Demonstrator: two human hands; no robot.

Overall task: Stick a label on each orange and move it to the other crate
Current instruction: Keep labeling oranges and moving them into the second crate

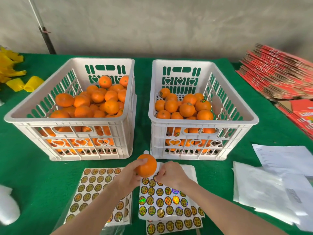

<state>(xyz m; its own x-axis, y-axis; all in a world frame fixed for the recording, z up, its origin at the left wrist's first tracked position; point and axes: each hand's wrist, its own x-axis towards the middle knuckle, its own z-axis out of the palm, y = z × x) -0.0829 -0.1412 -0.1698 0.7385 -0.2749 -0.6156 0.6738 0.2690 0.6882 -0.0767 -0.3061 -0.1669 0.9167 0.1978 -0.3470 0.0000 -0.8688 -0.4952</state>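
Now, orange (147, 165) in left hand (128, 175)

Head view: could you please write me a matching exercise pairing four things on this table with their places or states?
Things:
1. orange
2. left crate
3. right crate
4. label

States:
A. holds labelled oranges
B. pinched by the right hand at the sticker sheet
C. gripped in the left hand
D. holds unlabelled oranges, as far as can be seen

Pairs: 1-C, 2-D, 3-A, 4-B.
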